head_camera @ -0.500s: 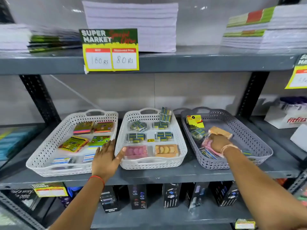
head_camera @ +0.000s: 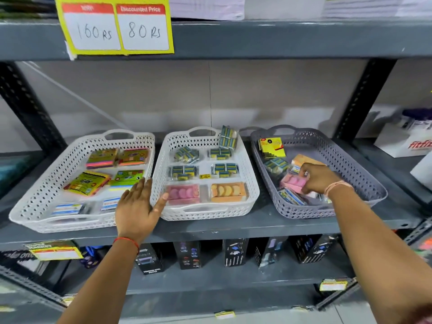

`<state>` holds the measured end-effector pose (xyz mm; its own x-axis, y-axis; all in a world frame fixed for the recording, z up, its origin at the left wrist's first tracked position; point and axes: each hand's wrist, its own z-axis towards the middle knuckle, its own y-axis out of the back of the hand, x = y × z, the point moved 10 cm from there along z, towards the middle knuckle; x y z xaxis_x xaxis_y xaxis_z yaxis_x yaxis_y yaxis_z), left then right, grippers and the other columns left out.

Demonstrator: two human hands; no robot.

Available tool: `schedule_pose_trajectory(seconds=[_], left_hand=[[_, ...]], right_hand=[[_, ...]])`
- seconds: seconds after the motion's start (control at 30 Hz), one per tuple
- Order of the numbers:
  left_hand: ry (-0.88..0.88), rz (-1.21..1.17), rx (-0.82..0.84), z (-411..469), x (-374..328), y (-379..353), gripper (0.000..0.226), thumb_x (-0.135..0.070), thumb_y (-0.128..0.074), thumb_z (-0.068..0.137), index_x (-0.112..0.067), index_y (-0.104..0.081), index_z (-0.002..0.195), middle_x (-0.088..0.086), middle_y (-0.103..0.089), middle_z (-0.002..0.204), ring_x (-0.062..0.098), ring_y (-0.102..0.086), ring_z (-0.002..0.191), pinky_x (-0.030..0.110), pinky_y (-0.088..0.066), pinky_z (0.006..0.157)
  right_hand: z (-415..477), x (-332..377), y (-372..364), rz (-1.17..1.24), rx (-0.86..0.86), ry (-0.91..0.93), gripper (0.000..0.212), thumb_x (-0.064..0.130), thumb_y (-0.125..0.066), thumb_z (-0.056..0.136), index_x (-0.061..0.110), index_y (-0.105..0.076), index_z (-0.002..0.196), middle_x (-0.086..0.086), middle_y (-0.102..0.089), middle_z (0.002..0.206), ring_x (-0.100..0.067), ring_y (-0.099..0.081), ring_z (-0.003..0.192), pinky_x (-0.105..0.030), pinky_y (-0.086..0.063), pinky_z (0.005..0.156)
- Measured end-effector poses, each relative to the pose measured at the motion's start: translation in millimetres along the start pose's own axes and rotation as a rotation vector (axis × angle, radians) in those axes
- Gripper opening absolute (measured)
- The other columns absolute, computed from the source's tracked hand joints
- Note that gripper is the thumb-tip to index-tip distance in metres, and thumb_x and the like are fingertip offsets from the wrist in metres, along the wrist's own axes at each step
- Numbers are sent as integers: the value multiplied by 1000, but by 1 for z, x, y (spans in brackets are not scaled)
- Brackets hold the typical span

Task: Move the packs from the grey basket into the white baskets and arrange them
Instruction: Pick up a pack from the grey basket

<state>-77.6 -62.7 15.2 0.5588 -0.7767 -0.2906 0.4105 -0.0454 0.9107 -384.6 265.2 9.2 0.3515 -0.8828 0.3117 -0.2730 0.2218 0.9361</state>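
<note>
Three baskets stand in a row on a grey shelf. The grey basket is on the right and holds a yellow pack, an orange pack, blue-green packs and a pink pack. My right hand is inside it, fingers closed on the pink pack. The middle white basket holds rows of blue-green packs plus a pink and an orange pack at the front. The left white basket holds colourful sticky-note packs. My left hand rests flat, fingers spread, across the gap between the two white baskets.
A yellow price sign hangs from the shelf above. Black boxes line the shelf below. A white box sits to the right of the grey basket. Black uprights frame the bay.
The view has moved closer to the shelf. My right hand has closed around the pink pack and raised it slightly. My left hand stays at the white baskets.
</note>
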Motion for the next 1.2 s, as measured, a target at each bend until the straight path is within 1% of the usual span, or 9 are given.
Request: schedule_pose_trajectory(seconds=[0.23,0.4,0.53,0.63,0.77,0.93,1.03,1.13,1.2], left_hand=[[-26,74,32,-3,4,6,115,-84,6,66,-3,-42,132,21,-46,139,34,-32,136,46,-16,114],[22,80,37,-5,11,8,120,-86,6,63,0,-49,125,23,-58,126,36,-40,131,48,-16,114],[22,35,2,3,7,12,119,-85,4,65,3,-53,121,26,-61,120,38,-48,123,48,-25,110],[35,13,47,6,6,11,116,-83,3,68,5,-55,118,31,-64,111,42,-58,108,49,-43,94],[-2,65,148,-1,2,4,104,-74,-3,79,7,-58,112,31,-68,96,44,-67,84,44,-55,64],[-45,67,150,0,2,-1,102,-74,-4,80,6,-57,116,29,-66,107,44,-62,102,49,-53,78],[-64,78,129,0,2,-4,100,-74,-6,80,4,-58,115,28,-66,109,44,-61,104,50,-52,83],[-61,94,111,2,1,-4,98,-72,-8,82,5,-60,112,29,-67,106,46,-61,102,52,-52,80],[-55,109,113,2,-1,-6,97,-71,-9,83,6,-60,111,30,-67,103,47,-62,99,52,-53,78]], right_hand=[[-21,86,71,-22,-304,275,43,5,-77,60,9,-64,101,-15,-68,101,-27,-59,92,-29,-45,79],[-43,215,5,272,3,565,42,6,-75,68,15,-60,105,2,-59,101,-16,-56,94,-16,-45,75],[-48,282,-69,153,115,708,41,10,-75,68,12,-60,106,-5,-59,110,-18,-51,97,-25,-43,81],[-43,300,-100,83,144,732,42,10,-74,68,12,-60,107,-8,-60,113,-22,-51,102,-27,-39,76],[-36,301,-111,84,142,714,43,11,-73,68,13,-60,109,-7,-60,118,-24,-53,108,-28,-44,84],[-27,275,-80,210,95,661,53,17,-75,72,14,-56,121,-6,-49,137,-23,-41,125,-27,-35,97],[-1,218,-23,327,-137,560,45,13,-73,76,7,-59,118,-12,-52,134,-27,-45,125,-30,-36,101],[41,130,23,229,-329,334,40,11,-66,81,5,-60,119,-18,-57,129,-33,-52,120,-38,-43,102],[66,68,32,102,-318,166,37,12,-59,85,5,-59,121,-21,-55,131,-35,-52,120,-40,-43,103]])
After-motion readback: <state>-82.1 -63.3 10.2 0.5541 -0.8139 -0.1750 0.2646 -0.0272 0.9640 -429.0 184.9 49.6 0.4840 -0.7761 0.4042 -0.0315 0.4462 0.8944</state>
